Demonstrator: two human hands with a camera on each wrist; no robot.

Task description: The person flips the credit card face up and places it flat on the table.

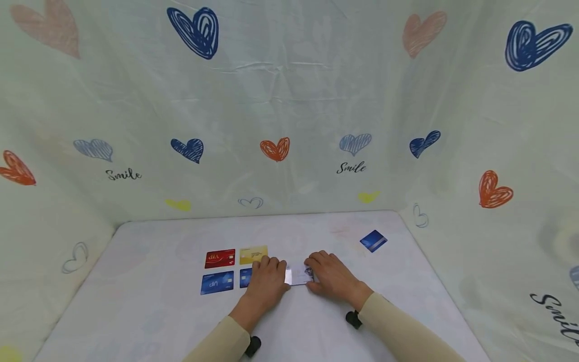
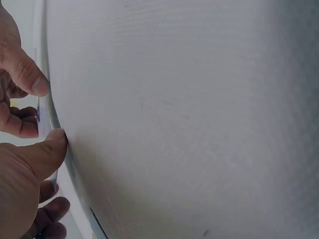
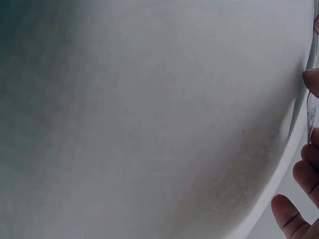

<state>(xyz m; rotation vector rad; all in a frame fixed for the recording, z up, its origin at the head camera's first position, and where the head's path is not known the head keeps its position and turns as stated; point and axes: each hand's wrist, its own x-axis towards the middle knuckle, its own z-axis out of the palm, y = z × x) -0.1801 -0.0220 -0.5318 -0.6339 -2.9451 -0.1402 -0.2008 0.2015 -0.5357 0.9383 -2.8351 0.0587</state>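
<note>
A pale, light-coloured card (image 1: 299,275) with a small dark picture near its right end lies between the two hands, low over the white tabletop. My left hand (image 1: 268,282) pinches its left end, the thumb along the near edge; in the left wrist view that same hand (image 2: 25,184) has its thumb on the card's edge. Opposite it, my right hand (image 1: 332,276) pinches the right end between thumb and fingers. Part of a blue card (image 1: 246,277) shows beside the left hand, which covers the rest. Just behind that hand lies a gold card (image 1: 253,254).
A red VIP card (image 1: 219,259) and a blue VIP card (image 1: 217,282) lie left of the gold and half-hidden cards, making two rows. Farther back at right lies a tilted blue card (image 1: 373,241) with a pale stripe. A heart-printed curtain (image 1: 280,100) surrounds the table (image 1: 135,301).
</note>
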